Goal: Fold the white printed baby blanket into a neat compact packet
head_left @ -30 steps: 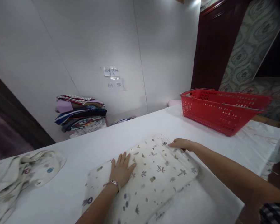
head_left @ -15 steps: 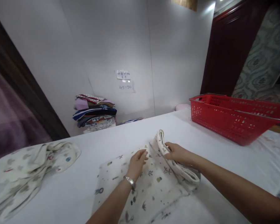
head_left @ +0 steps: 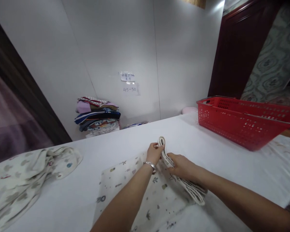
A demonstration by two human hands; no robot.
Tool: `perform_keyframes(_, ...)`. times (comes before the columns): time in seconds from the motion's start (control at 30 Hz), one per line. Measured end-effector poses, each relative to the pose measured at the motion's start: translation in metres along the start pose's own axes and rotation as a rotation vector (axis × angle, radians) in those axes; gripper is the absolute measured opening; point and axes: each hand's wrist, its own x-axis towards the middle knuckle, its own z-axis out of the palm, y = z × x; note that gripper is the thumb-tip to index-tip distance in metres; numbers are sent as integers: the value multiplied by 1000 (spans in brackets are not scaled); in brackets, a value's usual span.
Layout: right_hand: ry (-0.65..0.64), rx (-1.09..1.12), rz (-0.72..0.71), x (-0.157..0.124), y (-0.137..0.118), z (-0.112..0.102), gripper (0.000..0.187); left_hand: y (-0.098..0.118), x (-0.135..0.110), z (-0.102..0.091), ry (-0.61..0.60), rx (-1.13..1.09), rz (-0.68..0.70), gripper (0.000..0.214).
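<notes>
A cream cloth [head_left: 125, 174] printed with small plants and dark shapes lies flat on the white table, its right part folded into a thick, layered strip standing on edge. My left hand [head_left: 155, 152], with a silver bracelet at the wrist, is closed on the far end of that strip, thumb and fingers pinching the layers. Further along the same strip, my right hand [head_left: 182, 166] grips it from the right side, thumb toward me. The fingertips behind the layers are hidden.
At the left, a crumpled printed cloth [head_left: 26, 177] lies on the white table [head_left: 87, 193]. A stack of folded fabrics [head_left: 98, 112] stands beyond the table's far edge, by the wall with paper signs [head_left: 129, 83]. A red plastic basket [head_left: 234, 124] stands at the back right.
My left hand has moved right and away from me, from over the flat cloth onto the strip's far end. The strip has become more upright, its layers pressed closer together.
</notes>
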Motion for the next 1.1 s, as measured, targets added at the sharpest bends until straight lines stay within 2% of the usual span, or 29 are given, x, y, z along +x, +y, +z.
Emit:
perform_keyframes(0.1, 13, 51, -14, -2, 6, -1, 30, -1, 7, 6, 29, 0, 1, 20)
perform_keyframes(0.2, 14, 96, -6, -4, 12, -4, 30, -2, 8, 9, 17, -36, 11, 15)
perform_keyframes(0.47, 68, 220, 8, -8, 20, -11, 32, -2, 3, 17, -30, -129, 23, 24)
perform_keyframes(0.7, 183, 382, 142, 18, 53, -10, 31, 1, 9, 33, -64, -134, -15, 24)
perform_keyframes(0.83, 168, 507, 253, 27, 74, -16, 29, 3, 20, 50, -67, -69, -53, 20)
perform_keyframes(0.9, 146, 549, 271, 27, 80, -17, 29, 2, 28, 58, -54, -13, -64, 25)
perform_keyframes(1.03, 130, 529, 222, 28, 86, -12, 31, -5, 46, 67, -15, 118, -72, 41)
perform_keyframes(1.1, 140, 505, 186, 29, 88, -8, 35, -8, 52, 68, -3, 159, -67, 36)
